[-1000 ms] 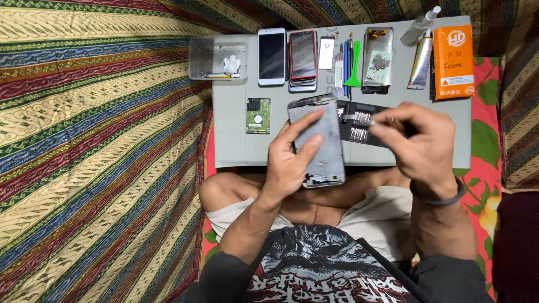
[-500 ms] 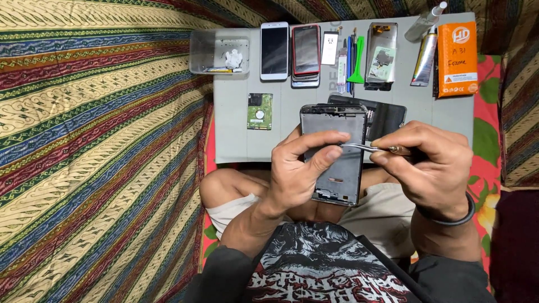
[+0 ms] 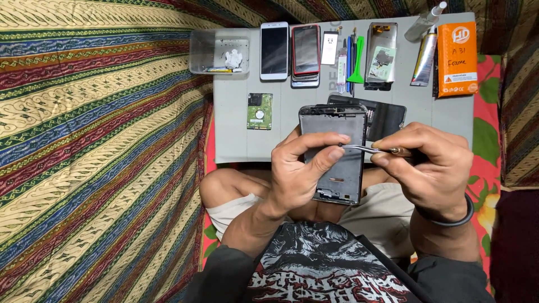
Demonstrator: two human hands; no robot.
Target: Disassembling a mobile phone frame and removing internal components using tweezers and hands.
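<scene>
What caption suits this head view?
Left hand holds an opened phone while right hand brings tweezers to it above a gray board.

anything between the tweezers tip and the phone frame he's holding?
Nothing visible. The left hand holds the phone frame upright over the lap, thumb and forefinger across its face. The right hand brings the tweezers in from the right; their tip sits at the frame beside the left forefinger, gap clear.

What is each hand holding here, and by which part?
The left hand holds the opened phone frame by its left edge, about midway. The right hand pinches metal tweezers near their rear end, their tips over the frame.
</scene>
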